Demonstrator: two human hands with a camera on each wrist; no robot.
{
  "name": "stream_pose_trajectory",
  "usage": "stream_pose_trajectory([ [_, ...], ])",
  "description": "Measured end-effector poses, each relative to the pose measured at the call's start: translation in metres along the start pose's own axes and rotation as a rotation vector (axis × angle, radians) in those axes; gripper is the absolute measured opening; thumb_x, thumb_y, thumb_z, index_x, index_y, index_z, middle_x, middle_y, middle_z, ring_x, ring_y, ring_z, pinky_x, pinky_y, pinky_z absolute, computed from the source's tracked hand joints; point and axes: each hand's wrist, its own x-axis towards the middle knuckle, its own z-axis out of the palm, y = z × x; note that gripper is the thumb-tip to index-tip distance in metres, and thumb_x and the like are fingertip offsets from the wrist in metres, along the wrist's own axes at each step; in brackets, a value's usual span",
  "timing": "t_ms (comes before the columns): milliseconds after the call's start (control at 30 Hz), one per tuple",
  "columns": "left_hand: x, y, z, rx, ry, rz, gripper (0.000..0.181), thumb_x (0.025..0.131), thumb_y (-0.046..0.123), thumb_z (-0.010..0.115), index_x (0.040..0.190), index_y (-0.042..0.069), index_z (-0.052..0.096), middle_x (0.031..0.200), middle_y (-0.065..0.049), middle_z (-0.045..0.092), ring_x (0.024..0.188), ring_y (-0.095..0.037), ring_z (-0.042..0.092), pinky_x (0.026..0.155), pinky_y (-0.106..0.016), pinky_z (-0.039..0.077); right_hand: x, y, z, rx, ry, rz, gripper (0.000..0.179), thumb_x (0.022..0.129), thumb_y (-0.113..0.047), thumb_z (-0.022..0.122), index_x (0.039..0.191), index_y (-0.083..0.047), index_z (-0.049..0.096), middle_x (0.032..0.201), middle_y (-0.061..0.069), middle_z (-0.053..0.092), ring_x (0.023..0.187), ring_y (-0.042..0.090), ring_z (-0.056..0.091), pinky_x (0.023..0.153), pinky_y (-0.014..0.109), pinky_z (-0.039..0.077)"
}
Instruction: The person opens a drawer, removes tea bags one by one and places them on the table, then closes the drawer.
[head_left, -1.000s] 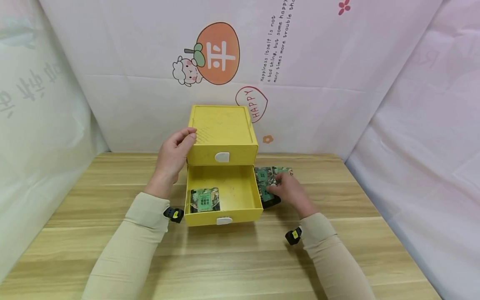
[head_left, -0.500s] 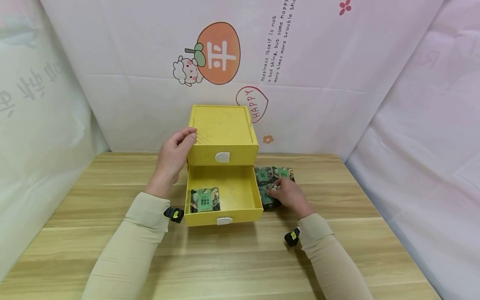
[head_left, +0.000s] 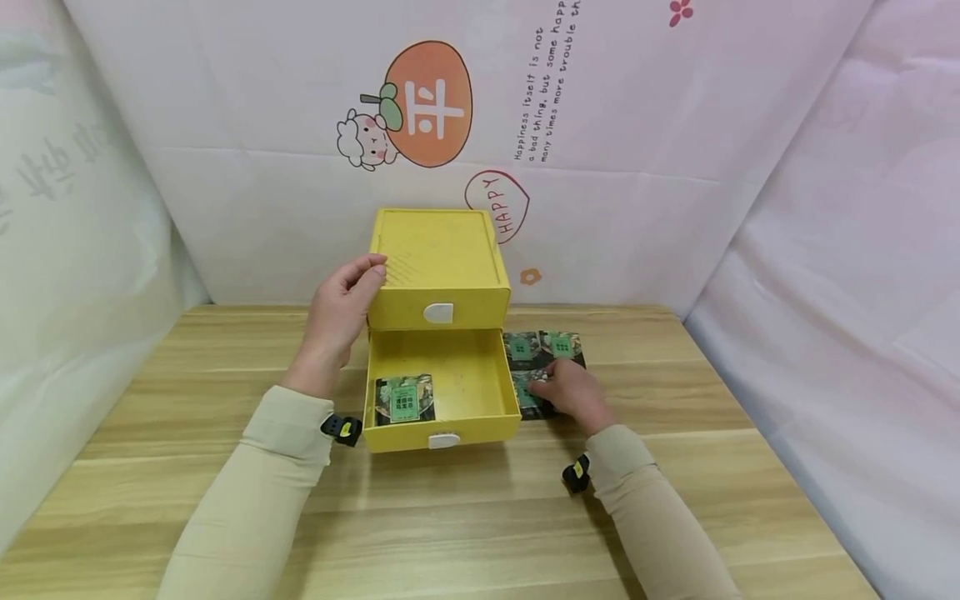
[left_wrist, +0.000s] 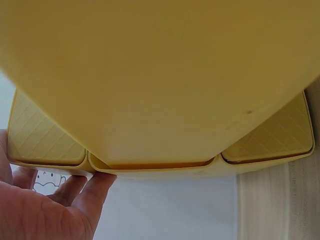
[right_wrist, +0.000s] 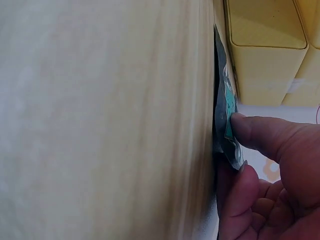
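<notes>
A yellow drawer box (head_left: 438, 246) stands on the table, its lower drawer (head_left: 480, 375) pulled out. My left hand (head_left: 339, 308) holds the box's upper left edge; in the left wrist view the fingers (left_wrist: 92, 192) lie against the yellow rim. A flat dark sachet with a green label (head_left: 405, 400) lies inside the drawer at the front left. To the right of the box, my right hand (head_left: 576, 392) pinches the edge of another sachet (right_wrist: 226, 107), thumb over it and a finger beneath. Two similar sachets, one of them (head_left: 562, 344), lie just behind that hand.
The upper drawer with a white handle (head_left: 438, 312) is closed. A second white handle (head_left: 444, 441) is on the lower drawer's front. The wooden table (head_left: 450, 525) meets a printed white cloth (head_left: 600, 242) at the back, with cloth at both sides.
My right hand has shifted slightly, and the sachet it pinches now lies flatter beside the drawer. The whole head view has moved a little. My left hand keeps its place on the box.
</notes>
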Motion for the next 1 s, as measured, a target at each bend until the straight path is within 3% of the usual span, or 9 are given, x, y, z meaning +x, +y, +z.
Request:
stream_pose_trajectory([
  [133,0.0,0.0009,-0.0005,-0.002,0.0,0.005,0.051,0.104,0.054,0.057,0.144,0.024,0.063,0.145,-0.003,0.058,0.13,-0.023,0.053,0.11,-0.045,0.044,0.0003,-0.0028,-0.0009,-0.018,-0.003,0.018,0.058,0.097,-0.041,0.072,0.135,0.003,0.064,0.122,0.017,0.072,0.092,0.026,0.07,0.093,0.047,0.057],
  [300,-0.0003,0.001,-0.0007,-0.011,-0.007,0.009,0.05,0.104,0.053,0.057,0.144,0.024,0.063,0.145,-0.003,0.058,0.129,-0.022,0.052,0.109,-0.045,0.044,-0.0006,-0.0051,-0.0014,-0.059,0.006,0.038,0.058,0.096,-0.043,0.072,0.131,0.003,0.066,0.129,0.019,0.07,0.104,0.03,0.069,0.096,0.049,0.056],
  [500,-0.0003,0.0001,-0.0008,-0.009,-0.002,0.004,0.05,0.104,0.053,0.057,0.144,0.023,0.063,0.144,-0.004,0.058,0.128,-0.023,0.053,0.109,-0.044,0.044,0.0014,-0.0043,0.0007,-0.087,0.006,0.05,0.046,0.096,-0.045,0.072,0.107,-0.001,0.07,0.104,0.014,0.07,0.084,0.026,0.064,0.076,0.042,0.054],
  [700,-0.0001,-0.0001,-0.0011,-0.005,-0.003,0.007,0.05,0.104,0.052,0.057,0.144,0.023,0.063,0.145,-0.004,0.058,0.13,-0.023,0.053,0.111,-0.046,0.043,-0.0001,-0.0042,0.0011,-0.076,0.028,0.042,0.054,0.096,-0.044,0.072,0.127,0.0,0.065,0.127,0.016,0.07,0.107,0.032,0.067,0.094,0.048,0.056],
  [900,0.0001,-0.0001,-0.0009,-0.004,-0.006,0.007,0.051,0.104,0.053,0.057,0.144,0.023,0.063,0.145,-0.003,0.058,0.131,-0.023,0.053,0.111,-0.045,0.043,0.0022,-0.006,-0.003,-0.089,0.073,0.03,0.041,0.097,-0.041,0.072,0.109,-0.002,0.067,0.105,0.015,0.071,0.088,0.028,0.065,0.08,0.046,0.056],
  [1000,0.0004,0.0002,-0.0008,-0.005,-0.002,0.009,0.051,0.104,0.053,0.057,0.144,0.023,0.063,0.144,-0.003,0.058,0.13,-0.022,0.053,0.11,-0.044,0.043,0.0042,-0.0065,-0.0067,-0.151,0.156,-0.011,0.039,0.101,-0.034,0.067,0.12,0.0,0.067,0.111,0.02,0.073,0.096,0.035,0.069,0.083,0.051,0.057],
])
